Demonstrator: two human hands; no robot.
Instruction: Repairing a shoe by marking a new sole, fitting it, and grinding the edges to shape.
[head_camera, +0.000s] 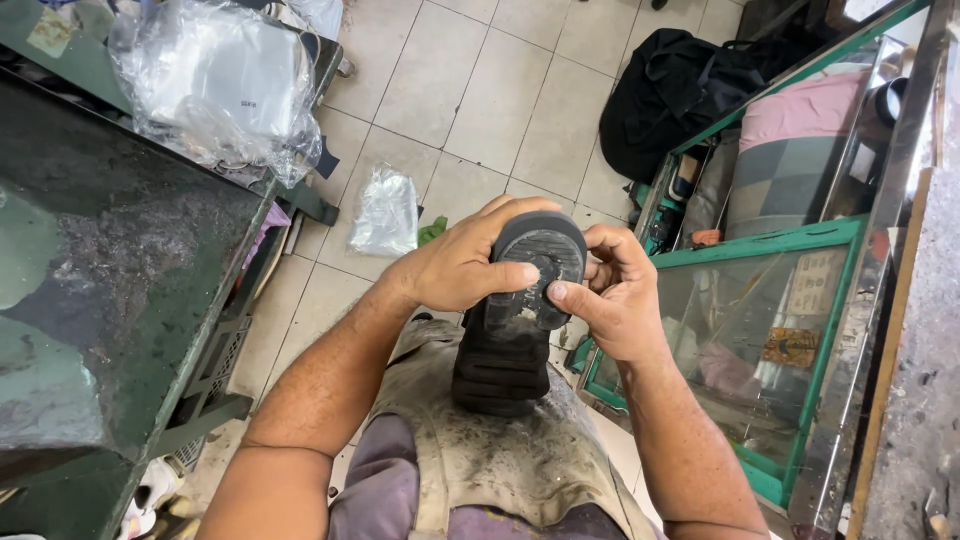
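Beige tiled floor (480, 90) below; black rubber-soled shoe (515, 320) stands sole-up on lap apron. Left hand (460, 265) grips its heel w/ thumb across; right hand (615, 295) clasps opposite side, thumb on sole.

Black shoe (510, 330), sole up, on lap

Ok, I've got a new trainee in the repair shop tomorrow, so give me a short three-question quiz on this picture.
1. True or false: both hands grip the black shoe, sole facing up.
2. Where does the shoe's lower end rest? A) on the tiled floor B) on the stained apron over the person's lap C) on the green workbench
3. Fill in: the left hand's thumb presses the ____ end of the sole.

Key
1. True: the right hand holds it from the other side.
2. B: the apron.
3. Heel, with the right thumb beside it.
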